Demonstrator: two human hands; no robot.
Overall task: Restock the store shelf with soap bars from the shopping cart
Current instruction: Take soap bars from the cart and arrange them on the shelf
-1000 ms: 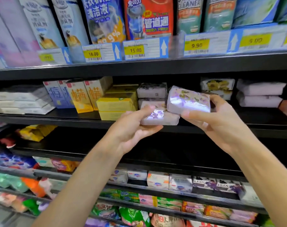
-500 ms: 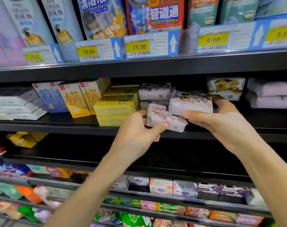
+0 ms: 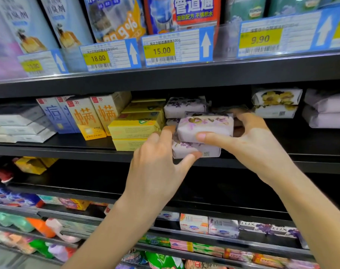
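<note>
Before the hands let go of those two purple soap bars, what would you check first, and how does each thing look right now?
1. Upper purple soap bar lies on the lower purple soap bar: ok.
2. Lower bar fully on the black shelf: not ok, it sits at the front edge.
3. Right hand grip on the upper bar: ok, thumb in front, fingers behind.
4. Left hand steadies the lower bar: ok, thumb under its front edge.
5. Room behind to push both bars in: cannot tell, hidden.
6. Clear of the yellow boxes beside them: ok.
</note>
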